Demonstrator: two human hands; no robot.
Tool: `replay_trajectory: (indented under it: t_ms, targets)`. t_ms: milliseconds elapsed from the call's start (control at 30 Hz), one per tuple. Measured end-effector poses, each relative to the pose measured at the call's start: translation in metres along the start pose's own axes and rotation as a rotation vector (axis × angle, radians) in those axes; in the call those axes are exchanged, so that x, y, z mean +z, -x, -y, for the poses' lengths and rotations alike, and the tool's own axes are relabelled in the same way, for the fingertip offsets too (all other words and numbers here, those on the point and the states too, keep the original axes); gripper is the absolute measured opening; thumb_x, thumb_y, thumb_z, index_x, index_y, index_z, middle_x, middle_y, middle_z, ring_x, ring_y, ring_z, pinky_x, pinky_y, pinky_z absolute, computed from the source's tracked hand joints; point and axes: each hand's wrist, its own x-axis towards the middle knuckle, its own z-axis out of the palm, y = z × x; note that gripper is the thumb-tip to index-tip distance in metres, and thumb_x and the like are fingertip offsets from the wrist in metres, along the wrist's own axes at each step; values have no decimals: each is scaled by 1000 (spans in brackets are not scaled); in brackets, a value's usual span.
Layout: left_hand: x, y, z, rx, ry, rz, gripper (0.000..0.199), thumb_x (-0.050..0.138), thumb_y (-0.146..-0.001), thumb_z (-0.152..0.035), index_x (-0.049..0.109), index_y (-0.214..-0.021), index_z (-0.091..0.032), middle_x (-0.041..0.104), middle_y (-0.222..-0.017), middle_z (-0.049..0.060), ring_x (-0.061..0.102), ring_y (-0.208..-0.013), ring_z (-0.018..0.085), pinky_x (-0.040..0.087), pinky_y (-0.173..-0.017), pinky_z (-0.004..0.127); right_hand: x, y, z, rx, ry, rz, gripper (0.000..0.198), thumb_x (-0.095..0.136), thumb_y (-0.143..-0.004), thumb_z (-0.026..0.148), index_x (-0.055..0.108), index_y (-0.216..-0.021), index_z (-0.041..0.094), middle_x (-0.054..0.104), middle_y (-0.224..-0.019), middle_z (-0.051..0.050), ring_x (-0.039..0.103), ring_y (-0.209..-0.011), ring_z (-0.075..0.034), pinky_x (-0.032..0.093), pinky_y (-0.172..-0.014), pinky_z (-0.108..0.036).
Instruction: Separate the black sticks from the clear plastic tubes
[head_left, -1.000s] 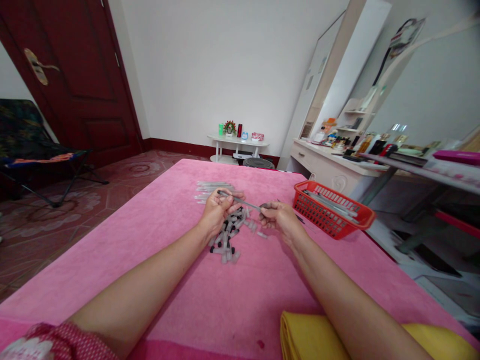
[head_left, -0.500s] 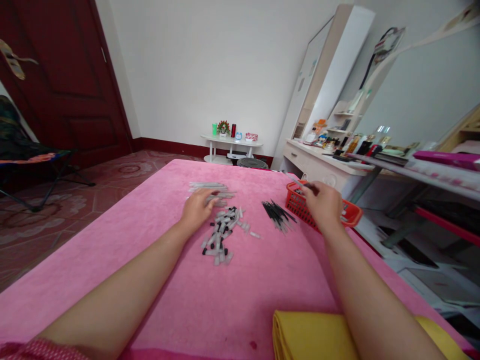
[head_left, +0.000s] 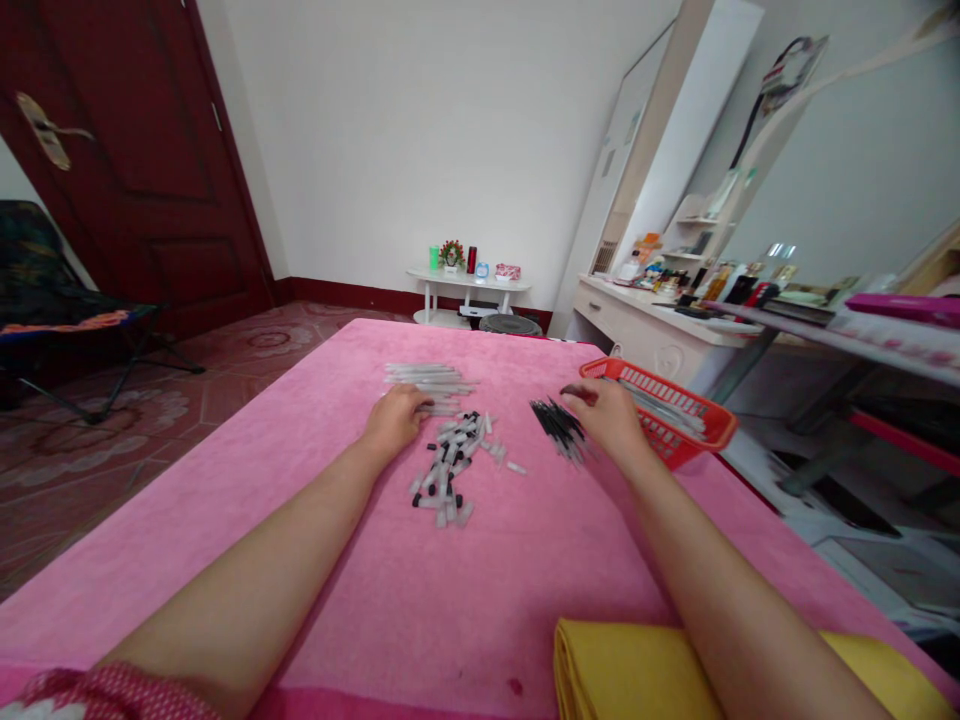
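My left hand [head_left: 397, 415] rests at the near edge of a pile of clear pen barrels [head_left: 424, 374]. Its fingertips are closed together on a barrel at that edge, partly hidden by the hand. Just right of it lies a loose heap of clear pen caps and small black plugs [head_left: 448, 465]. Above the right end of a bundle of black slim pen refills [head_left: 556, 428] is my right hand [head_left: 611, 412], thumb and forefinger slightly apart with nothing visible between them. Behind that hand stands a red plastic basket [head_left: 660, 385] with clear, pen-like sticks inside.
A pink cloth [head_left: 465, 600] covers the table. Folded yellow fabric [head_left: 630, 670] lies at the near right, under my right forearm. Beyond are a small white table [head_left: 469, 281], a dressing table with bottles [head_left: 637, 310] and a folding chair [head_left: 60, 290].
My right hand has let go of a slim stick at the basket and moved left and down to the black refills. My left fingers have closed at the barrels.
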Motion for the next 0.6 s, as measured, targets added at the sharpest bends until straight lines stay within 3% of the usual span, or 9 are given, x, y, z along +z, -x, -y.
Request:
replay_trajectory:
  t_ms: [100, 200, 433, 600]
  targets:
    - [0, 1, 0, -2, 37, 5, 21, 58, -74, -19, 72, -90, -20, 67, -92, 9, 59, -94, 25, 46, -88, 34, 22, 12, 19, -74, -99, 250, 14, 60, -73, 20, 73, -79, 21, 73, -80, -4, 65, -72, -20, 46, -66, -29]
    - [-1, 1, -3, -7, 50, 10, 20, 59, -74, -21, 72, -89, -21, 67, -92, 9, 59, -93, 25, 46, -87, 34, 38, 25, 30, -145, -91, 372, 14, 63, -69, 16, 74, -76, 21, 73, -77, -4, 64, -71, -18, 45, -65, -26]
    - [-4, 4, -12, -12, 36, -11, 19, 57, -76, -22, 71, -89, -22, 66, -91, 9, 60, -89, 25, 46, -80, 34, 51, 36, 35, -244, -78, 407, 20, 63, -69, 13, 74, -83, 22, 71, -84, -4, 63, -76, -17, 44, -69, -24]
    - [-1, 3, -10, -24, -28, 0, 17, 55, -78, -23, 69, -88, -22, 67, -91, 8, 61, -89, 24, 46, -78, 32, 48, 31, 30, -217, -4, 353, 17, 59, -73, 13, 73, -79, 21, 71, -83, -5, 63, -76, -17, 43, -70, -25]
